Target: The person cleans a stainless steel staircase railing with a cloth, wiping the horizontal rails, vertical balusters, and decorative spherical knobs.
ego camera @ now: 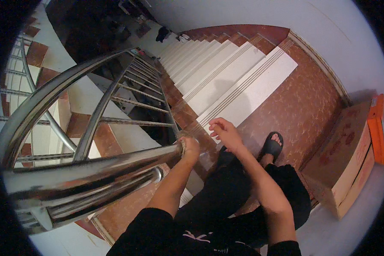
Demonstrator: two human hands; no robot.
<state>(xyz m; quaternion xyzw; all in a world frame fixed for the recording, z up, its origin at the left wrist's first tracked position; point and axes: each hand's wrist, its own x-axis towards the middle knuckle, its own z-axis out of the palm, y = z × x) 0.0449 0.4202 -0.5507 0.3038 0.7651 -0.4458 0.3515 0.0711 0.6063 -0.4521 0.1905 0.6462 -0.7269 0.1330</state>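
My left hand [191,148] is wrapped around the near end of the shiny metal handrail [99,166]. A bit of tan material, which looks like a cloth [183,144], is pressed between its fingers and the rail; most of it is hidden. My right hand [225,134] hovers above the landing's edge, fingers loosely curled and nothing visible in them. Just beyond both hands, the white stair treads [236,99] with grooved strips run downward. The metal balusters [140,110] line their left side.
A marbled brown landing [284,99] lies underfoot, where my foot in a black slide sandal [272,145] rests. Cardboard boxes [342,160] and an orange object [376,128] stand against the right wall. Another flight [59,112] shows through the railing. Small dark items [162,34] lie near the stair bottom.
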